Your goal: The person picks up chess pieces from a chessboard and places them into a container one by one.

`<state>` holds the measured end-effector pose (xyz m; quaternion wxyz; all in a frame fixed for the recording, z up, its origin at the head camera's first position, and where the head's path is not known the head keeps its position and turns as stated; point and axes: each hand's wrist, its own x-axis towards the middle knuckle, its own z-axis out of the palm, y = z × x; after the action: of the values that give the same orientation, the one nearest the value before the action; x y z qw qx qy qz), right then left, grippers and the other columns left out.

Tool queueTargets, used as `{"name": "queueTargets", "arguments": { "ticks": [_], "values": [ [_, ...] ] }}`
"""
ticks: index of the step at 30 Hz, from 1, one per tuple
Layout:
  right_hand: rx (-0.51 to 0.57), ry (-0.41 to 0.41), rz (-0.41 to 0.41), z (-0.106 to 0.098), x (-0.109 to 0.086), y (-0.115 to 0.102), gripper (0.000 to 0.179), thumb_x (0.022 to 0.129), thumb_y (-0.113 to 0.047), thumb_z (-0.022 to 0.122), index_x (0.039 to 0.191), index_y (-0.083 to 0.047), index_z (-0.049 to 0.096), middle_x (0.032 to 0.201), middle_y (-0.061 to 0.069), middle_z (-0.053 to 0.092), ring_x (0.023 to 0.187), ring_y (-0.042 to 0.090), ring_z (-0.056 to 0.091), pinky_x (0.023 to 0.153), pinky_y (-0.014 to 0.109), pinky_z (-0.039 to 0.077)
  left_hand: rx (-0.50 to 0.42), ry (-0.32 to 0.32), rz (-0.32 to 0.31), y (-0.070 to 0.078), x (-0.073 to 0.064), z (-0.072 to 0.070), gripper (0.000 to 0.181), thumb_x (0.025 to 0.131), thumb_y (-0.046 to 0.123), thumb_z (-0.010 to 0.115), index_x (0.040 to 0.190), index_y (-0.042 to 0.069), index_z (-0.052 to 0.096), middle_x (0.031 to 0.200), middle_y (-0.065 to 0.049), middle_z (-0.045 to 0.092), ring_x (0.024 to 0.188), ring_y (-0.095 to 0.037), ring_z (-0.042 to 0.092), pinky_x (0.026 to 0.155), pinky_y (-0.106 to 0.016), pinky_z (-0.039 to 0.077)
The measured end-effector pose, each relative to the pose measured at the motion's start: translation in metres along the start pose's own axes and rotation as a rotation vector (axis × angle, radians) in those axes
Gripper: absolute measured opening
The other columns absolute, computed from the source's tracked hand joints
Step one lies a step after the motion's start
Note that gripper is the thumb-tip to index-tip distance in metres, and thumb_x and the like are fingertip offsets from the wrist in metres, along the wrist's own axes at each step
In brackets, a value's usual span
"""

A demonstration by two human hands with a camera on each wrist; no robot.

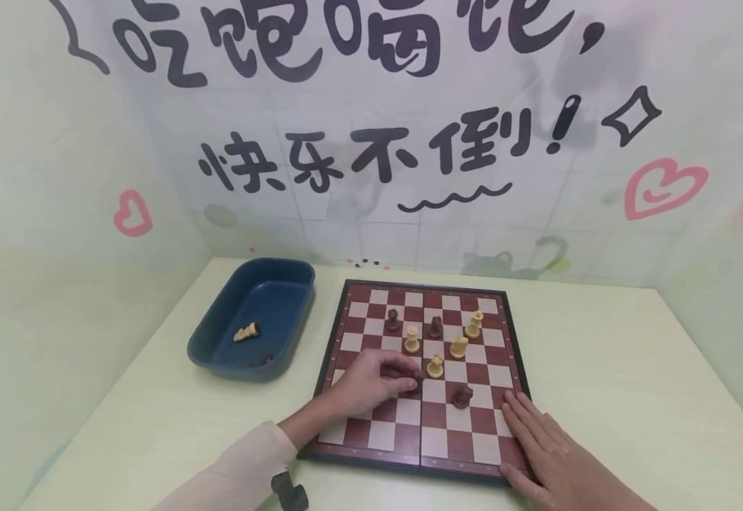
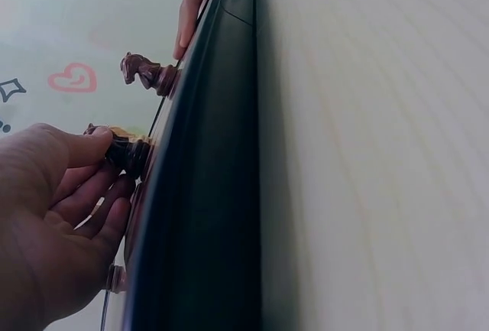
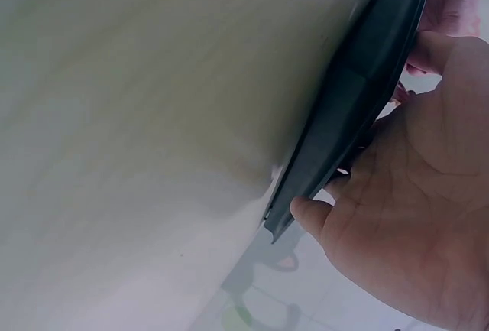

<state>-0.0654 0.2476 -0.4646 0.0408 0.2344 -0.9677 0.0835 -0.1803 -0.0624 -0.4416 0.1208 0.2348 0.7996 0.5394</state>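
A brown-and-white chessboard with a dark border lies on the table. Over its middle, my left hand pinches a dark brown chess piece between thumb and fingers; the fingers cover part of its head. In the left wrist view the base of that piece is at the board surface. My right hand rests along the board's right edge, its fingers straight. Between the hands stands a dark knight. Just beyond the left fingertips is a cream piece, with a cream knight behind it to the right.
Farther back on the board stand two dark pieces, a cream piece and a taller cream piece. Left of the board, a blue tray holds a cream piece and something dark. A printed wall rises behind.
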Motion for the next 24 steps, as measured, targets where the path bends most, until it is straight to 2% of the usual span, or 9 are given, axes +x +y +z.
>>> {"name": "queueTargets", "arguments": {
  "ticks": [8,18,24],
  "values": [
    [0.026,-0.020,0.032,-0.0030,0.0019,-0.0026,0.082,0.099,-0.060,0.054,0.155,-0.003,0.039,0.163,0.008,0.033,0.147,0.025,0.029,0.110,0.011,-0.009,0.077,0.004,0.017,0.0004,-0.0001,-0.0026,0.016,0.092,0.011,0.078,0.108,0.013,0.078,0.098,0.012,0.073,0.095,-0.007,0.068,0.087,-0.028,0.054],
    [-0.009,0.049,-0.047,0.0005,-0.0011,0.0005,0.081,0.097,-0.056,0.060,0.154,-0.001,0.040,0.162,0.009,0.033,0.147,0.023,0.027,0.112,0.011,-0.006,0.059,-0.017,0.035,-0.0013,0.0009,-0.0039,0.015,0.093,0.010,0.076,0.107,0.014,0.078,0.099,0.012,0.073,0.094,-0.007,0.068,0.085,-0.028,0.055],
    [-0.030,0.058,-0.058,0.0004,-0.0015,0.0013,0.081,0.098,-0.055,0.060,0.154,-0.001,0.040,0.162,0.009,0.033,0.148,0.020,0.024,0.112,0.012,-0.006,0.037,-0.023,0.018,-0.0010,0.0020,-0.0047,0.014,0.094,0.010,0.075,0.108,0.014,0.078,0.099,0.012,0.072,0.093,-0.008,0.068,0.084,-0.028,0.055]
  ]
}}
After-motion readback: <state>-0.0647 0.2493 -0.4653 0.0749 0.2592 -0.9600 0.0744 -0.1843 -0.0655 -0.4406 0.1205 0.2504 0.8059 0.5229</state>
